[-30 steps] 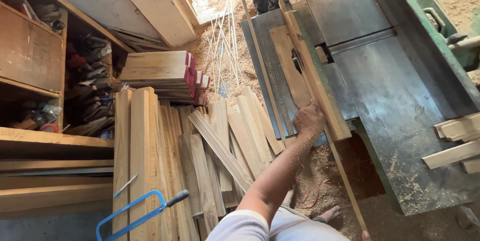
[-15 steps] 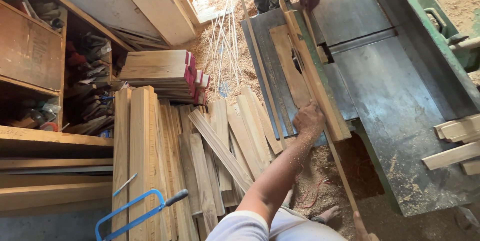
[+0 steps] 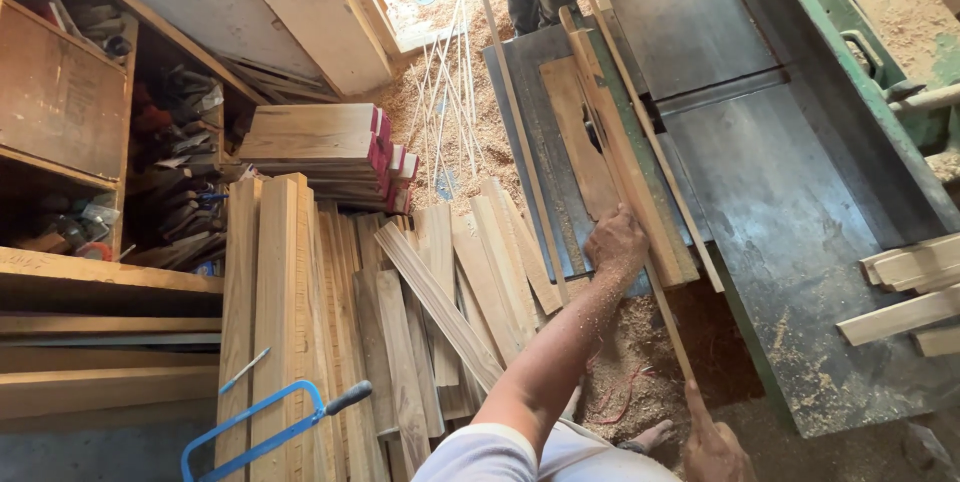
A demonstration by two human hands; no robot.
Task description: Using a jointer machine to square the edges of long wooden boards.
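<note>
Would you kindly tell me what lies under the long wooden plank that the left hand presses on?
Under the long wooden plank lies the grey steel saw table; sawdust is heaped below its near end. The left hand and the plank cover the table beneath them.

A woodworking shop, thick with sawdust and cut timber.

A large grey-steel sawing machine with a green frame point(image 3: 800, 202) fills the right side, its flat metal surface dusted with shavings, and long wooden strips point(image 3: 620, 142) lie along it. Pale sawdust point(image 3: 460, 92) covers the floor at the far middle and heaps beside the machine. Sawn light-brown planks point(image 3: 290, 282) lie stacked and fanned across the floor at left and centre, with a neat pile of boards with red-painted ends point(image 3: 330, 152) behind them. A blue-framed hand saw point(image 3: 260, 422) rests near, and dark wooden shelves crammed with tools point(image 3: 170, 162) stand at the left.
</note>
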